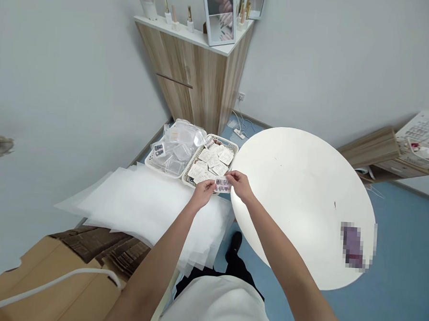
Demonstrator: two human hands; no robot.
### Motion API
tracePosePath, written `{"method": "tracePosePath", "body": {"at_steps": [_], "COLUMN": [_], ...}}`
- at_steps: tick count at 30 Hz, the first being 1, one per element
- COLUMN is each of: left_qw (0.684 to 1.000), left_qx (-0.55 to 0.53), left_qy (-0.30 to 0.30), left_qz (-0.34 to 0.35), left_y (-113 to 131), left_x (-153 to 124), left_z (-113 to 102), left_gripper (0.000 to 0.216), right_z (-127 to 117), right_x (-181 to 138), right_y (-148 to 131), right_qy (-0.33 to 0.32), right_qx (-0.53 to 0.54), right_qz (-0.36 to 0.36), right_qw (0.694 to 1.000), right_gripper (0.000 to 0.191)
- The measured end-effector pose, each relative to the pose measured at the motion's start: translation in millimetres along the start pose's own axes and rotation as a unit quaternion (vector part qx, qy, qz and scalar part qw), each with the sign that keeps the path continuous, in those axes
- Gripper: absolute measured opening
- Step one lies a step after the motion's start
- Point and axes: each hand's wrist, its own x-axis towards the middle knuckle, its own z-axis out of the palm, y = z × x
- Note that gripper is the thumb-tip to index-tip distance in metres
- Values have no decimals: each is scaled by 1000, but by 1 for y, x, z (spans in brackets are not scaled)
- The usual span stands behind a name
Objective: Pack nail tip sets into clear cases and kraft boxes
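Note:
Between my two hands is a small pale card with dark purple press-on nails (pixel 223 184) set in rows. The fingers of my left hand (pixel 203 194) pinch its left end. At its upper right corner, my right hand (pixel 240 185) grips it too. Just beyond and partly below the card stands a white plastic basket (pixel 232 144), filled with many white cards (pixel 210 162). A second white basket (pixel 156 170) touches it on the left, heaped with clear plastic cases (pixel 182 151); one pack of dark nails (pixel 159 150) lies among them.
A round white table (pixel 299 184) is close on the right, with a blurred purple item (pixel 354 244). White translucent sheets (pixel 154 205) spread at left, beside cardboard (pixel 43 271) and a white tube (pixel 49 286). A wooden cabinet (pixel 194 68) stands ahead; a power strip (pixel 239 133) lies on the floor.

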Motion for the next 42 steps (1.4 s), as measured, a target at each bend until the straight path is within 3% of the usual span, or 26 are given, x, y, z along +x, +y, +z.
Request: {"method": "tracePosePath", "body": {"at_steps": [6,13,17,20,23,28,31,34,42], "left_qw": [993,979,982,984,983,977,965,959,953], "left_qx": [-69,-100,-65,-35,-5,27,77,130,173], "left_qy": [-92,-157,-158,-160,-175,-209,-247,-244,-238], "left_qz": [-39,-80,-86,-75,-51,-4,33,65,66], "left_y": [29,41,37,34,33,38,43,43,38], "left_x": [-36,-81,-99,-108,-114,-121,-122,-121,-104], "left_z": [58,166,225,262,289,308,306,301,281], "left_gripper": [35,36,43,51,50,51,59,62,58], "right_z": [-63,-168,-223,-250,-265,-277,-283,-287,-278], "right_x": [-62,-161,-219,-254,-273,-280,-280,-279,-252], "right_y": [-1,32,57,76,92,105,106,107,105], "right_qy": [33,58,50,30,52,117,104,83,41], "right_qx": [101,117,76,57,30,9,11,-9,-92], "right_qz": [31,47,41,40,43,40,33,28,12], "right_qw": [994,990,995,997,997,992,994,996,995], "right_gripper": [31,37,49,57,69,66,66,66,61]}}
